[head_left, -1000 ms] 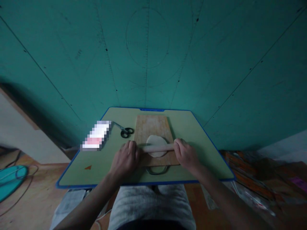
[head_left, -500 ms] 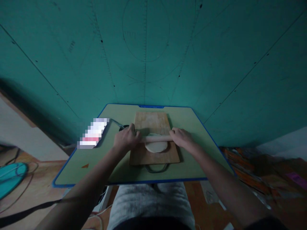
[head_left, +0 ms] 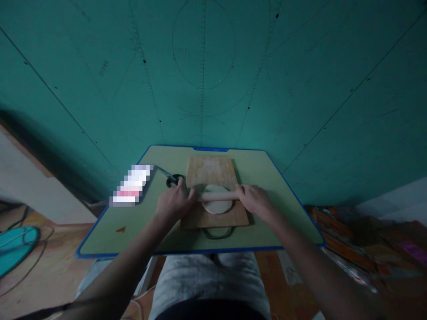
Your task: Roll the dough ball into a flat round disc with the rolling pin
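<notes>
A pale rolling pin (head_left: 218, 196) lies crosswise over a flat, roundish piece of dough (head_left: 218, 207). My left hand (head_left: 176, 199) is closed around the pin's left end, and my right hand (head_left: 254, 197) grips its right end. Beneath the dough is a wooden cutting board (head_left: 211, 168), with a dark loop handle (head_left: 217, 234) at its near edge. Dough shows on both the far and near sides of the pin. Just beyond my left hand rests a pair of scissors (head_left: 172, 178) with black handles.
The small table (head_left: 273, 226) has a blue rim and stands against a green wall (head_left: 213, 102). A blurred-out flat item (head_left: 131, 186) lies at its left, with a small orange triangle (head_left: 120, 229) nearer me. Cables and a teal round object (head_left: 16, 249) are on the floor.
Both hands have moved the rolling pin slightly toward me over the dough, so more dough shows on its far side. More of the scissors' handles is visible.
</notes>
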Action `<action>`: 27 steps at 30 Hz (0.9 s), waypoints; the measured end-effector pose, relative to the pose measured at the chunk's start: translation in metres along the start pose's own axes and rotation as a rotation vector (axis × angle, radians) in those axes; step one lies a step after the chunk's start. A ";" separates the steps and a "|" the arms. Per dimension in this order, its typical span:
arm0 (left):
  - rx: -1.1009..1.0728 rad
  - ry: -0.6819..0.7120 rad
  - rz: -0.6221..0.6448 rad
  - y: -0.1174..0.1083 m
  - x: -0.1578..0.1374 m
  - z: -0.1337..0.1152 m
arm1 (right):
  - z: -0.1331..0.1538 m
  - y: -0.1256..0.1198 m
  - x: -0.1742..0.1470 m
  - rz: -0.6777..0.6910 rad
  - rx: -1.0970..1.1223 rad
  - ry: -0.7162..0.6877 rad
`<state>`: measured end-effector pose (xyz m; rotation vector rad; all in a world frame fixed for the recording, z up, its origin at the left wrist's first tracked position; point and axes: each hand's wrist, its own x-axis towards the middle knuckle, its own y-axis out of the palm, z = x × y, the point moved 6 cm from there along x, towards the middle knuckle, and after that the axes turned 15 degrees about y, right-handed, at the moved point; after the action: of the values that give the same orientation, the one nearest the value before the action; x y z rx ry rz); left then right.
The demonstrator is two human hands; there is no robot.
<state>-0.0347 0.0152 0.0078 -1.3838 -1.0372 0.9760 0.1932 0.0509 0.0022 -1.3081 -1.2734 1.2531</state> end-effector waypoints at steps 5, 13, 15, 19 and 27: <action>-0.027 -0.100 -0.051 -0.001 -0.025 -0.009 | -0.006 -0.010 -0.026 -0.082 0.097 0.152; -0.023 -0.016 -0.058 0.001 -0.051 -0.023 | -0.010 -0.003 -0.052 -0.084 0.113 0.133; -0.018 -0.004 -0.039 0.003 -0.056 -0.026 | -0.011 -0.002 -0.056 -0.088 0.104 0.131; -0.015 -0.007 -0.006 0.003 -0.059 -0.026 | -0.012 -0.003 -0.056 -0.039 0.080 0.151; 0.007 -0.047 -0.084 -0.006 -0.017 -0.006 | -0.003 -0.014 -0.009 0.055 0.141 0.205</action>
<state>-0.0337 -0.0028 0.0140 -1.3061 -1.1172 0.9535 0.1951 0.0432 0.0171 -1.3393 -0.9933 1.1909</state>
